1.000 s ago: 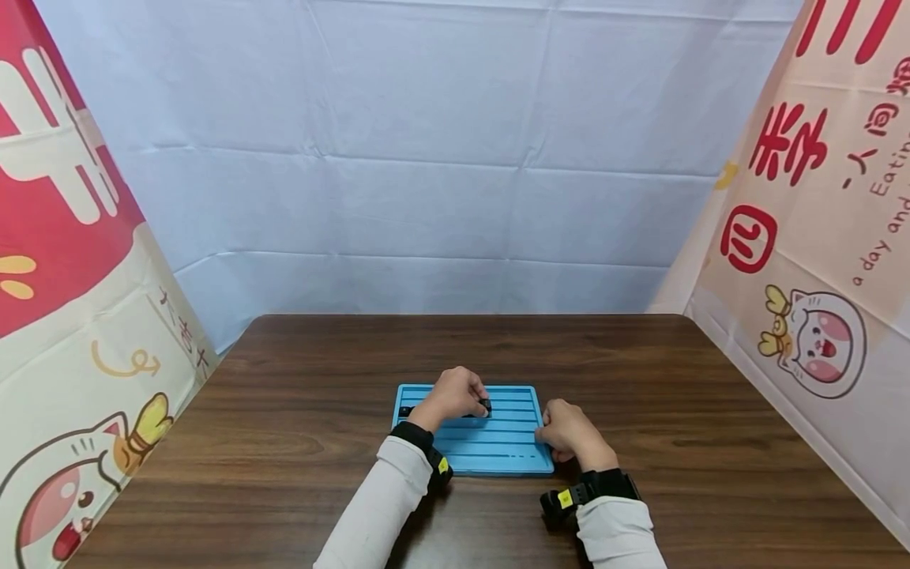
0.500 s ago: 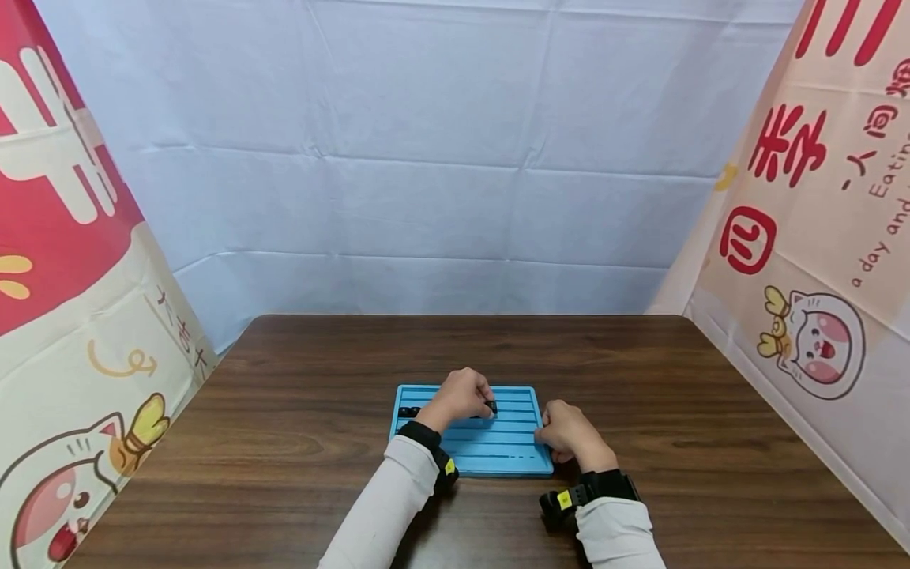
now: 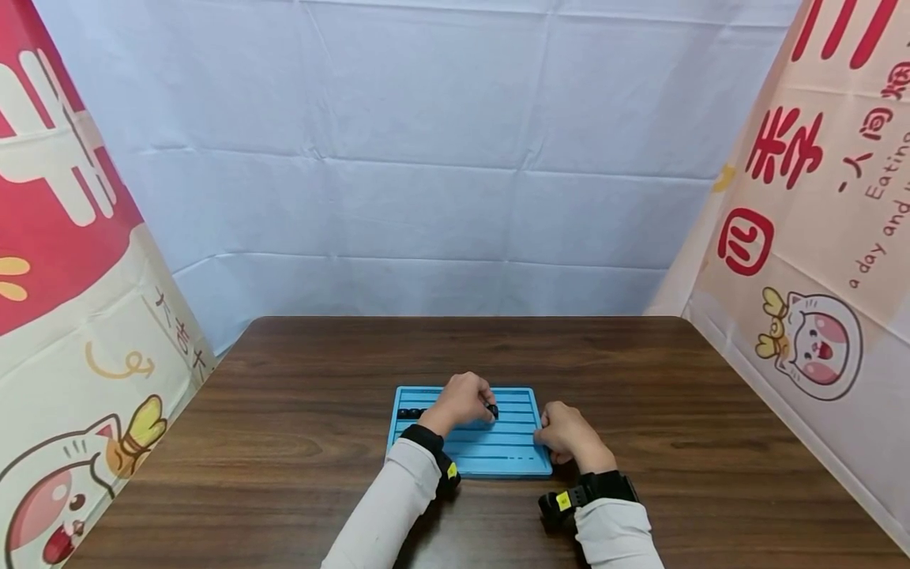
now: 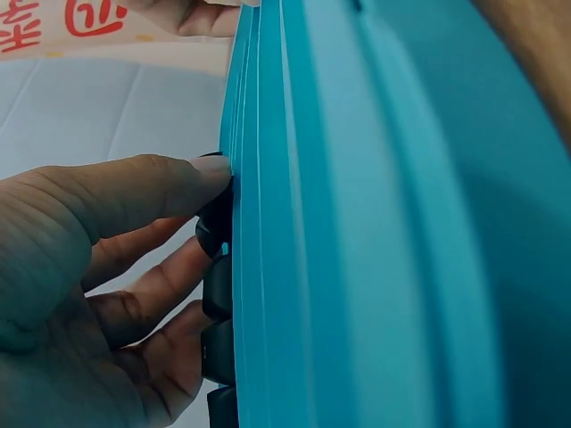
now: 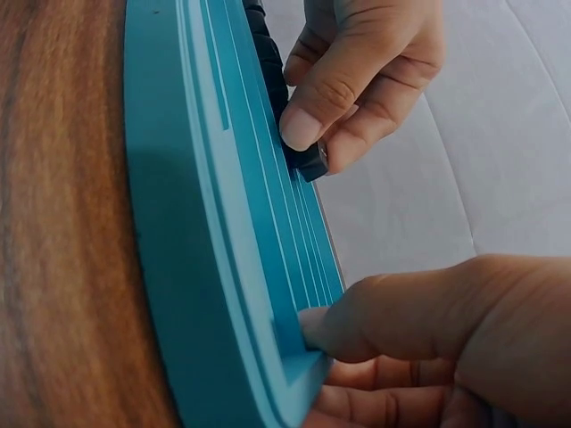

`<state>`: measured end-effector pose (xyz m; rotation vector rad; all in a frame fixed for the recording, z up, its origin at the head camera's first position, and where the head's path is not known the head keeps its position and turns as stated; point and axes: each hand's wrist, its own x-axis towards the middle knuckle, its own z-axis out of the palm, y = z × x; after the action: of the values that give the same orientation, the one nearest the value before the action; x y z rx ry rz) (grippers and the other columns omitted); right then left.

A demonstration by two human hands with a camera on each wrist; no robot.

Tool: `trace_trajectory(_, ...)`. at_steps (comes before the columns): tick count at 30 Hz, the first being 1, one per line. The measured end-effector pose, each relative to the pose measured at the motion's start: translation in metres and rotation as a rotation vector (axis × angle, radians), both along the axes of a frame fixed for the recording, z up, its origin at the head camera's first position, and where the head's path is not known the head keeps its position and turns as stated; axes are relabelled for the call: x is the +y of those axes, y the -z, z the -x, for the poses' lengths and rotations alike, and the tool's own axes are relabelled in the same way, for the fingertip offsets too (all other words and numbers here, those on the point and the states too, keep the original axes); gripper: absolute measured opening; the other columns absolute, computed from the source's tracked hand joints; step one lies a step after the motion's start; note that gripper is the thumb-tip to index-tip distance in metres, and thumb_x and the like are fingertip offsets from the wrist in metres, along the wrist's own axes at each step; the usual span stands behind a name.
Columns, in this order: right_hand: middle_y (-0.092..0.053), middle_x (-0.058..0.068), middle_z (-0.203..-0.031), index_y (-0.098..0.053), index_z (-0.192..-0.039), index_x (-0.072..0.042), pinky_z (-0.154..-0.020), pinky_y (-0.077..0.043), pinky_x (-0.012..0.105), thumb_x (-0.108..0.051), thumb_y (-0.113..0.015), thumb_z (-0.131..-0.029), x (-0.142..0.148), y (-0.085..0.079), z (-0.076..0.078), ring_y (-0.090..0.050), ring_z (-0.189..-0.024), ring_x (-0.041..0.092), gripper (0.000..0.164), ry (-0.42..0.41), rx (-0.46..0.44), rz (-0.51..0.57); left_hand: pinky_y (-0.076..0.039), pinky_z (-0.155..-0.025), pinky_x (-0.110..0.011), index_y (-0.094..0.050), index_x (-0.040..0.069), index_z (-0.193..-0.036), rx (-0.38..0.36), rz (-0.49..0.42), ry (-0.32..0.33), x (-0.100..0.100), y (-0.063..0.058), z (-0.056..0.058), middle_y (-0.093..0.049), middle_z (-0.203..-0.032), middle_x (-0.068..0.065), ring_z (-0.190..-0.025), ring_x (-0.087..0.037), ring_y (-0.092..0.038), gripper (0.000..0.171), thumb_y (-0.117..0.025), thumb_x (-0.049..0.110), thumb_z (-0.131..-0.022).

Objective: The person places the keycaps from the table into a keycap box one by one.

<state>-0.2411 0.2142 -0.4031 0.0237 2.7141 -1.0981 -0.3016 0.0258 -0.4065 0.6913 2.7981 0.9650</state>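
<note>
A light blue ridged tray (image 3: 498,450) lies flat on the table. My left hand (image 3: 462,401) is over one of its far slots, with thumb and fingers pinching a small black keycap (image 5: 312,164) that sits at the slot. More black keycaps (image 4: 218,352) stand in a line in that slot, to the left and partly behind the hand. At the tray's right side, my right hand (image 3: 569,431) grips the edge. Its thumb (image 5: 326,330) presses on the inner side of the rim, while the other fingers are outside, partly hidden.
The brown wooden table (image 3: 298,466) extends around the tray on all sides. A pale cloth (image 3: 455,197) hangs behind it. Printed banners (image 3: 803,237) flank the table at left and right.
My left hand has shifted slightly to the right along the slot, and more black keycaps show at its left. My right hand stays at the tray's edge.
</note>
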Motion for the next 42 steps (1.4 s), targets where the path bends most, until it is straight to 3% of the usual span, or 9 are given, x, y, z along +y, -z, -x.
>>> trace_trajectory(13, -0.049, 0.013, -0.061, -0.045, -0.075, -0.001, -0.041, -0.044, 0.029, 0.002, -0.06, -0.084, 0.0001, 0.001, 0.0007, -0.052, -0.046, 0.02, 0.018, -0.001, 0.003, -0.006, -0.045, -0.067, -0.028, -0.072, 0.016, -0.082, -0.006, 0.009, -0.008, 0.0017, 0.0023, 0.002, -0.059, -0.079, 0.007, -0.076, -0.01, -0.052, 0.011, -0.079, 0.013, -0.074)
trace_trajectory(37, -0.049, 0.014, -0.062, -0.045, -0.075, -0.001, -0.042, -0.046, 0.031, 0.002, -0.06, -0.084, 0.0012, -0.0004, 0.0002, -0.053, -0.046, 0.021, 0.018, -0.006, -0.007, -0.007, -0.045, -0.063, -0.027, -0.072, 0.014, -0.075, -0.011, 0.014, 0.005, -0.0046, 0.0002, -0.0003, -0.058, -0.07, 0.01, -0.068, -0.008, -0.052, 0.011, -0.08, 0.007, -0.072)
trace_trajectory(42, -0.048, 0.013, -0.063, -0.045, -0.075, -0.001, -0.043, -0.045, 0.031, 0.002, -0.06, -0.084, 0.0014, -0.0007, -0.0002, -0.052, -0.046, 0.021, 0.018, -0.009, -0.001, 0.0, -0.046, -0.065, -0.026, -0.072, 0.014, -0.08, -0.021, 0.017, 0.011, -0.0063, 0.0006, 0.0022, -0.058, -0.072, 0.009, -0.071, -0.008, -0.053, 0.015, -0.081, 0.007, -0.071)
